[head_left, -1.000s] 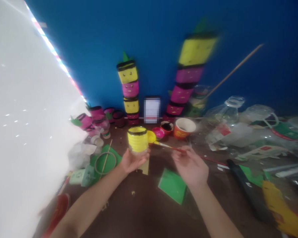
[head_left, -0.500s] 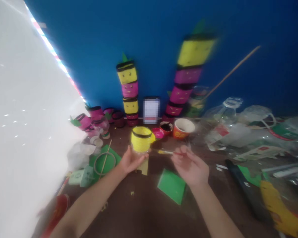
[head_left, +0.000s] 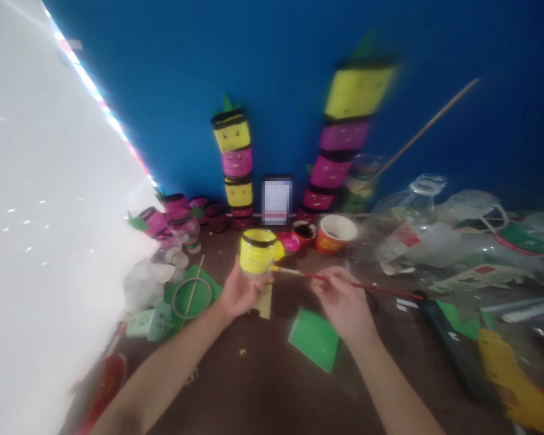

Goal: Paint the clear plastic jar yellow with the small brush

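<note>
My left hand is closed around the lower part of a yellow-painted cup with a black band at its rim; the unpainted bottom looks clear. Between the fingers of my right hand is a paintbrush with a red handle. Its yellow-tipped bristles touch or nearly touch the cup's lower right side. Just behind the cup are a yellow paint pot, partly hidden, a pink paint pot and a cup of dark paint.
Stacked yellow and pink face cups lean at the blue wall, with a taller stack to the right. A paper cup, plastic bottles, a yellow glue gun and a green sheet lie about. Green card is at left.
The brush has come left to the cup's side and its whole handle now shows. My left hand has turned the cup slightly, and its rim looks more level.
</note>
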The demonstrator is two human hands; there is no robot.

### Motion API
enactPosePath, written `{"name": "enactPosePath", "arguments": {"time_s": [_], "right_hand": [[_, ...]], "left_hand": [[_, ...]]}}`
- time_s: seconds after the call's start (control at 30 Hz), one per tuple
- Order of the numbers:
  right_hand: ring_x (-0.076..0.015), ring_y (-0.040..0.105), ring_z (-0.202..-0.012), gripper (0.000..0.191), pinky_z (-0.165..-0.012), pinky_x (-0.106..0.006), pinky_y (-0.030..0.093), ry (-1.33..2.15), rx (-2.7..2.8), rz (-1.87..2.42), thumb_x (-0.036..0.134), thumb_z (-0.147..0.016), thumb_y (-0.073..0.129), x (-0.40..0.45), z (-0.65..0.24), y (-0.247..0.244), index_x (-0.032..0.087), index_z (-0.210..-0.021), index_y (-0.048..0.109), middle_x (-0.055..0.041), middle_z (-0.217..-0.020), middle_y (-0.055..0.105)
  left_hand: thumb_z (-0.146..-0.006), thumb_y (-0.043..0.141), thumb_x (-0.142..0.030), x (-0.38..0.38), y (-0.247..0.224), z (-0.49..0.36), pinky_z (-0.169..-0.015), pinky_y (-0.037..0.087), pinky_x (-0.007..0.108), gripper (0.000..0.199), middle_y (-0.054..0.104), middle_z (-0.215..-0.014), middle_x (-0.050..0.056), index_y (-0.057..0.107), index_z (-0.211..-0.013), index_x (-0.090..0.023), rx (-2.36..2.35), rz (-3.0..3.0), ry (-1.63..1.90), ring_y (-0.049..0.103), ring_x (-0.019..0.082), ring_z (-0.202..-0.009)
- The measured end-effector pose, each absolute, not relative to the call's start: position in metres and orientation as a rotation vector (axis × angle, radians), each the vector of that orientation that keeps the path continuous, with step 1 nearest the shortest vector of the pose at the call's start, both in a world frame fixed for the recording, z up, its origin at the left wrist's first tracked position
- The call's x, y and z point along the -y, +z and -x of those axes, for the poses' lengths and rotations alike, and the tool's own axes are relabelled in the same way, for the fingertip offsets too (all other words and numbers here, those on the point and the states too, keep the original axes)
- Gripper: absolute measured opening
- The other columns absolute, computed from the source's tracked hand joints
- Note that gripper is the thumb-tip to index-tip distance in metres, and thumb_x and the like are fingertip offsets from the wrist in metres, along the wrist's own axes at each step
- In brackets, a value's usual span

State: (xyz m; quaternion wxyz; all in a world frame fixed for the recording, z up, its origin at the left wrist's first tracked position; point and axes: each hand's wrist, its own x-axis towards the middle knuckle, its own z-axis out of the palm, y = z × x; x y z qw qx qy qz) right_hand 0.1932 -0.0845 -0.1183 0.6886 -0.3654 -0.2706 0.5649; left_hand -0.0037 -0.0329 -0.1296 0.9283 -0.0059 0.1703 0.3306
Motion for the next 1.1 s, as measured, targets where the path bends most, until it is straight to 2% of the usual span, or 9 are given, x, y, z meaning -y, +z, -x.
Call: {"name": "enactPosePath", "arguments": {"time_s": [0.2,0.4,0.6,0.8,1.1], "right_hand": [[-0.0098,0.055,-0.055,0.013,-0.05,-0.022,0.044,1.272,0.602,0.856,0.025,-0.058,0.074,0.083,-0.192,-0.124,0.019,-0.063,0.064,0.0004,-0.059,0.06],[-0.0092,0.056,-0.056,0.012,-0.051,-0.021,0.045,1.174,0.594,0.853,0.024,-0.059,0.073,0.079,-0.2,-0.128,0.02,-0.064,0.064,0.0015,-0.06,0.06],[-0.011,0.057,-0.055,0.012,-0.051,-0.023,0.045,1.251,0.71,0.864,0.027,-0.062,0.072,0.084,-0.192,-0.124,0.018,-0.066,0.063,-0.0004,-0.06,0.061],[-0.0106,0.057,-0.056,0.012,-0.051,-0.022,0.046,1.153,0.621,0.873,0.025,-0.059,0.073,0.079,-0.197,-0.128,0.02,-0.065,0.063,0.0009,-0.059,0.061],[-0.0125,0.057,-0.051,0.022,-0.045,-0.024,0.042,1.244,0.614,0.873,0.038,-0.06,0.076,0.085,-0.187,-0.126,0.019,-0.067,0.067,-0.0016,-0.056,0.062]], "left_hand": [[-0.081,0.046,-0.054,0.032,-0.133,0.004,-0.045,0.046,0.012,0.065,0.059,-0.081,0.009,0.038,-0.129,-0.012,-0.358,-0.012,0.648,0.056,0.01,-0.061],[-0.083,0.042,-0.053,0.031,-0.138,0.009,-0.045,0.046,0.01,0.061,0.056,-0.079,0.006,0.038,-0.13,-0.015,-0.34,-0.003,0.632,0.051,0.005,-0.051],[-0.084,0.04,-0.054,0.031,-0.136,0.008,-0.046,0.047,0.01,0.06,0.054,-0.075,0.006,0.041,-0.126,-0.012,-0.348,0.006,0.629,0.053,0.006,-0.052],[-0.084,0.038,-0.054,0.032,-0.137,0.009,-0.048,0.047,0.009,0.06,0.054,-0.076,0.007,0.041,-0.127,-0.012,-0.327,0.021,0.648,0.054,0.005,-0.052],[-0.083,0.042,-0.052,0.031,-0.137,0.008,-0.047,0.047,0.01,0.057,0.054,-0.077,0.006,0.042,-0.127,-0.015,-0.351,0.007,0.647,0.053,0.005,-0.052]]}}
